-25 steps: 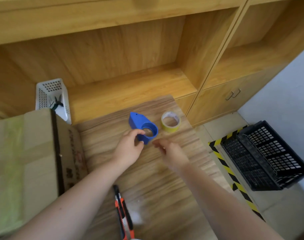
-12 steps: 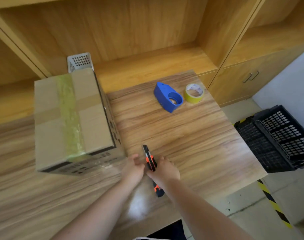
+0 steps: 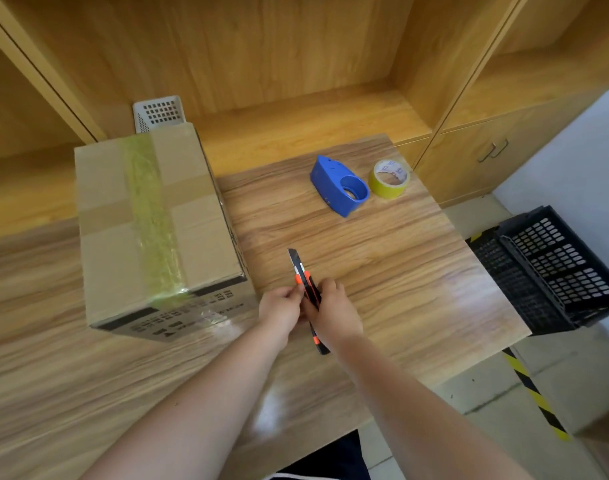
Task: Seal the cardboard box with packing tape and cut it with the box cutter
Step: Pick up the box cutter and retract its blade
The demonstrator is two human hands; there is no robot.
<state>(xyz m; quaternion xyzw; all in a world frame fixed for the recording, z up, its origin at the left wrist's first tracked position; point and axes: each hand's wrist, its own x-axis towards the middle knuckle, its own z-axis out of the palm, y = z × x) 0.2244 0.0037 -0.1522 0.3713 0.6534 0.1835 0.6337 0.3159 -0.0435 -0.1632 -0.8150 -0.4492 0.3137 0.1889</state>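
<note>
A closed cardboard box [image 3: 199, 233] stands at the left of the wooden table [image 3: 400, 271], with a strip of greenish tape [image 3: 154, 223] running along its top and down its near face. An orange and black box cutter [image 3: 304, 280] is held over the table just right of the box, blade end pointing away from me. My right hand [image 3: 332, 311] grips its handle. My left hand [image 3: 282, 308] pinches it from the left side. A blue tape dispenser [image 3: 339, 188] and a yellow-green tape roll [image 3: 389, 178] lie apart at the table's far right.
A white perforated basket [image 3: 159, 112] stands behind the box on the wooden shelf. A black plastic crate [image 3: 552, 268] sits on the floor to the right of the table. Yellow and black hazard tape [image 3: 535, 396] marks the floor.
Both hands left the dispenser and roll at the far side and came back to the box cutter near me; they now hold it lifted slightly off the table. The camera view tilted down.
</note>
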